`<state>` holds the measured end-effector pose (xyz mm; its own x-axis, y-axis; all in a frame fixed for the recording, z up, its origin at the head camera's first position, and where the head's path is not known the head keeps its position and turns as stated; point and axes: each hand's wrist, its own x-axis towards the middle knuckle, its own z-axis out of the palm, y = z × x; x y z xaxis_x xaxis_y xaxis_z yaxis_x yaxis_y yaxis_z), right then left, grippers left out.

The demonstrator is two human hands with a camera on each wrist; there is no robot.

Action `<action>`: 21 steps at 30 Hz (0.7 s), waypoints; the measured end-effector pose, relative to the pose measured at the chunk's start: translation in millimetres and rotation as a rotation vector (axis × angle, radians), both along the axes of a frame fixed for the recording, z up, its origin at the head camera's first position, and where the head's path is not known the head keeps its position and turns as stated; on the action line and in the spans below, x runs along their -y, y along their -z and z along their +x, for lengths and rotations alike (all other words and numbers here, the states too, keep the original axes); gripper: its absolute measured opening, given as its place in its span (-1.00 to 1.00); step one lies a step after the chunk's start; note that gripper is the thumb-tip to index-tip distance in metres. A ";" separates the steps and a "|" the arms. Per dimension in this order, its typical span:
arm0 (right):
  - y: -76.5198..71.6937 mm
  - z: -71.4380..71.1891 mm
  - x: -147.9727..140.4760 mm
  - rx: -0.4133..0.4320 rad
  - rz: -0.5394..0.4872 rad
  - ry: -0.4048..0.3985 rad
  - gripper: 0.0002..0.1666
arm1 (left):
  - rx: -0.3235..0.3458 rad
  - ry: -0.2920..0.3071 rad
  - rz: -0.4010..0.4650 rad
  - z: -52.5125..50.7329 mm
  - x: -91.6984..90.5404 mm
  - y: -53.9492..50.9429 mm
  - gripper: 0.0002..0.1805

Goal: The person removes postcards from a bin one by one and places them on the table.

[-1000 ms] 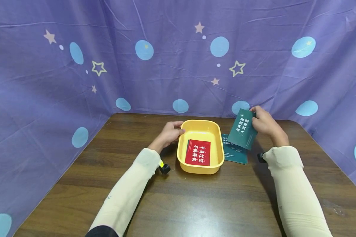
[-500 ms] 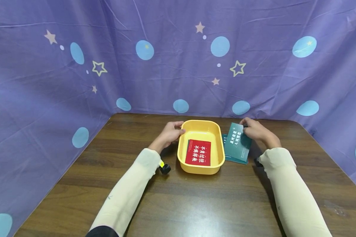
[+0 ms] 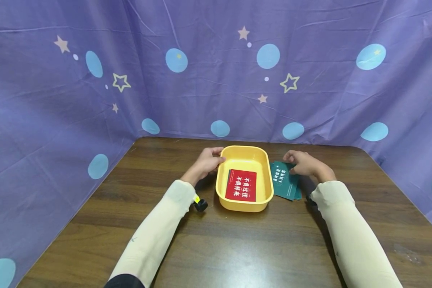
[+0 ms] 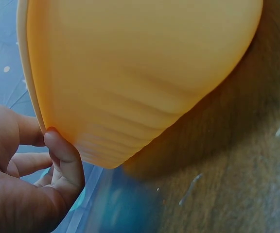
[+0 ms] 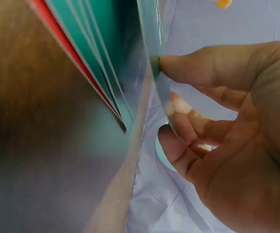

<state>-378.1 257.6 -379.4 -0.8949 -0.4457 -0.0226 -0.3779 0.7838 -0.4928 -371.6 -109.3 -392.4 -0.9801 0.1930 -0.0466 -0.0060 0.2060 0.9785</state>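
Observation:
My left hand (image 3: 207, 162) holds the left rim of a yellow plastic tray (image 3: 244, 206), thumb on the outer wall in the left wrist view. A red card (image 3: 241, 185) with white writing lies in the tray, a green edge showing under it. Right of the tray, my right hand (image 3: 304, 163) pinches the far edge of a green card (image 3: 282, 182) with white writing. That card lies over more green cards (image 3: 298, 194). In the right wrist view the held card (image 5: 152, 43) stands slightly apart from the stack, which also shows a red edge (image 5: 67, 43).
Tray and cards stand on a brown wooden table (image 3: 216, 248). A purple curtain (image 3: 209, 100) with stars and blue dots rises along its back and sides. A small black device (image 3: 201, 205) sits at the left wrist.
My right hand has lowered the green card and brought it left onto the other green cards beside the tray. The left hand and tray have stayed in place.

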 end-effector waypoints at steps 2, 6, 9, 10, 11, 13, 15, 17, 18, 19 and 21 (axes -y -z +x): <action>0.6 0.4 1.6 0.015 -0.003 0.004 -0.44 | 0.001 0.004 0.004 -0.4 0.0 -0.1 -0.38; 2.5 0.8 3.9 0.007 0.019 0.008 -0.45 | 0.003 0.008 0.008 -0.7 0.0 0.0 -0.38; 4.1 0.8 4.9 -0.011 0.039 0.005 -0.46 | 0.001 0.009 0.007 -0.8 0.1 0.3 -0.38; 4.7 0.5 5.1 -0.020 0.048 0.003 -0.46 | 0.000 0.010 0.008 -0.9 0.1 0.5 -0.38; 5.1 0.4 5.4 -0.031 0.057 -0.002 -0.47 | -0.001 0.010 0.008 -1.0 0.0 0.6 -0.38; 6.0 -0.3 5.6 -0.046 0.067 -0.009 -0.48 | -0.003 0.010 0.006 -1.2 0.0 0.9 -0.38; 6.7 -0.9 5.6 -0.059 0.080 -0.014 -0.49 | -0.003 0.010 0.005 -1.1 0.1 0.8 -0.38; 7.0 -1.5 5.9 -0.060 0.090 -0.016 -0.49 | -0.004 0.009 0.004 -1.0 0.2 0.6 -0.38; 7.0 -1.5 5.9 -0.059 0.096 -0.016 -0.49 | -0.005 0.010 0.003 -0.9 0.2 0.6 -0.38; 7.0 -1.4 5.8 -0.056 0.100 -0.016 -0.50 | -0.005 0.009 0.003 -0.9 0.3 0.5 -0.38; 7.0 -1.6 6.3 -0.047 0.105 -0.012 -0.50 | -0.004 0.009 0.004 -0.4 0.4 0.2 -0.38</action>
<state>-379.7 251.3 -386.4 -0.8909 -0.4533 -0.0285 -0.4078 0.8258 -0.3896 -372.1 -109.6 -392.6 -0.9785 0.2021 -0.0419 -0.0002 0.2024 0.9793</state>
